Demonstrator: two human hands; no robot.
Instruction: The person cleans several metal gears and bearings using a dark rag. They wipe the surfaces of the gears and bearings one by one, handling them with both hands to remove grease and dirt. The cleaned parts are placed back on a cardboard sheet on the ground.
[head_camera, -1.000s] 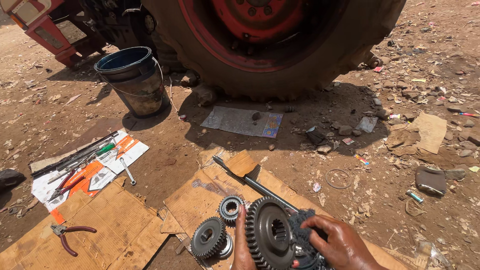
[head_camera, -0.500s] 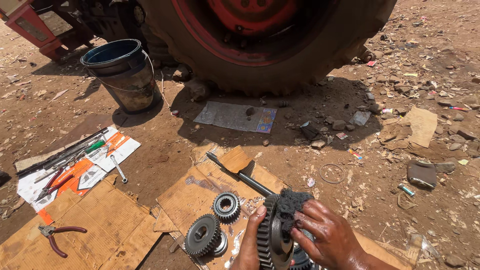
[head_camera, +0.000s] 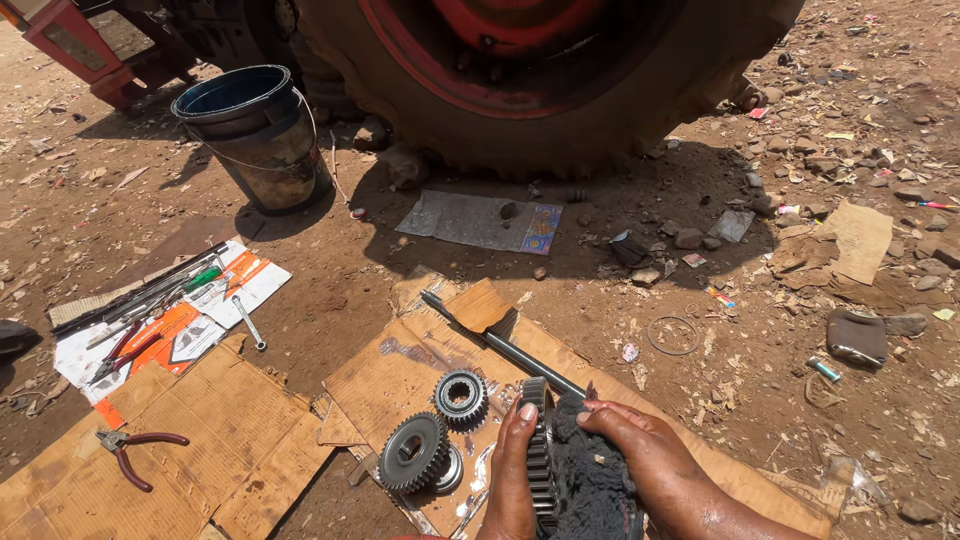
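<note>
- Gripping: the left hand (head_camera: 512, 480) is closed on the large dark steel toothed gear (head_camera: 540, 455), held on edge at the bottom of the view, thumb along its face.
- Right hand (head_camera: 650, 455): pressed onto a dark, oily rag (head_camera: 590, 480) bunched against the same gear, fingers curled over the cloth.
- Long black steel shaft (head_camera: 500, 343): runs from the gear up and left across the greasy brown cardboard sheet (head_camera: 400, 365).
- Two smaller loose gears (head_camera: 440, 430): flat on the cardboard, just left of the hands.
- Red-handled pliers (head_camera: 135, 452): on a second cardboard piece, far left.
- Spanners and screwdrivers (head_camera: 150, 310): laid on white-and-orange printed paper.
- Blue-rimmed muddy bucket (head_camera: 255, 130): standing beside the big red-hubbed tractor tyre (head_camera: 540, 80).
</note>
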